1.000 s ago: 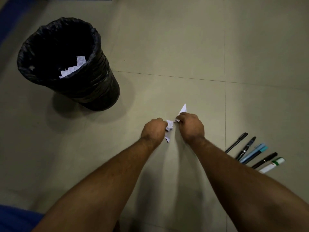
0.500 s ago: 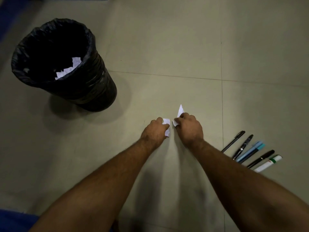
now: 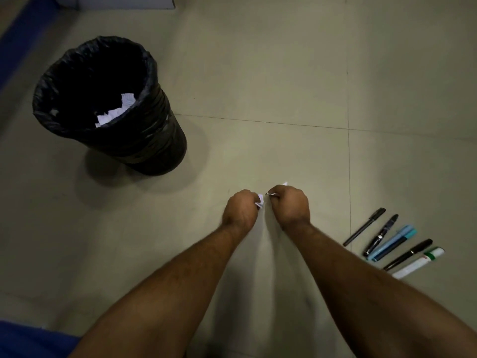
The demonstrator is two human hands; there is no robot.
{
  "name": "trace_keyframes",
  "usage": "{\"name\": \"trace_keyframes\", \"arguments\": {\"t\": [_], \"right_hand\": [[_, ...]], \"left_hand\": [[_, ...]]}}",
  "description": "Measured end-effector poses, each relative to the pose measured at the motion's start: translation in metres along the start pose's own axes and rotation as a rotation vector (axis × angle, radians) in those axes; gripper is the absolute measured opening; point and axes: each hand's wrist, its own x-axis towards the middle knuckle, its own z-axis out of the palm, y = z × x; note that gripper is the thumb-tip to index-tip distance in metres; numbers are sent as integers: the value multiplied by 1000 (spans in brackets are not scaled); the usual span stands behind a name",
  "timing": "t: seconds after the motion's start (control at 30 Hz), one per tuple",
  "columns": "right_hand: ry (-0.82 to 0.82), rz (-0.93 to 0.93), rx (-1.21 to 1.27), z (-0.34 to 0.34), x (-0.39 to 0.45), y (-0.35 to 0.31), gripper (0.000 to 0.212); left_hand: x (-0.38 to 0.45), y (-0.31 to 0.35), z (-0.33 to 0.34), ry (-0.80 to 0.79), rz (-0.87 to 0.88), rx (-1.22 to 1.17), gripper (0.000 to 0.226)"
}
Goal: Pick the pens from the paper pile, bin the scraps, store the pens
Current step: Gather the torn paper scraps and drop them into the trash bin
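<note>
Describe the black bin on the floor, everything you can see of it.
The bin is a round, upright container lined with a glossy, crinkled black plastic bag folded over its rim and wrapped down the outside. It stands on the tiled floor, far left of the hands, touching nothing else. Its mouth is open; white paper scraps lie inside against the near wall.

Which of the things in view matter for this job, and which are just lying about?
Job: paper scraps in left hand and right hand; bin with scraps; row of pens.
Lying about: white box edge, blue strip.
</note>
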Motion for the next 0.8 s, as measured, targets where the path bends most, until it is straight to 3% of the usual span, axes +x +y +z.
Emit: {"name": "trace_keyframes", "arguments": {"t": [0.33,0.43,0.53,0.67,0.8], "right_hand": [[32,275,571,-35,12,-88,17],[47,240,664,-50,13,-121,27],[32,167,752,-63,18,-159,24],[13,99,896,-76,27,-240,18],[-33,-44,964,-80,35,-337,9]], "left_hand": [[-3,-10,-83,232,-131,-357,14],[-4,-10,-113,292,-110,-379,14],[-5,-10,-148,400,-106,-469,14],[-12,-20,-216,643,-163,-741,19],[-24,-42,-294,875,-214,-762,10]]}}
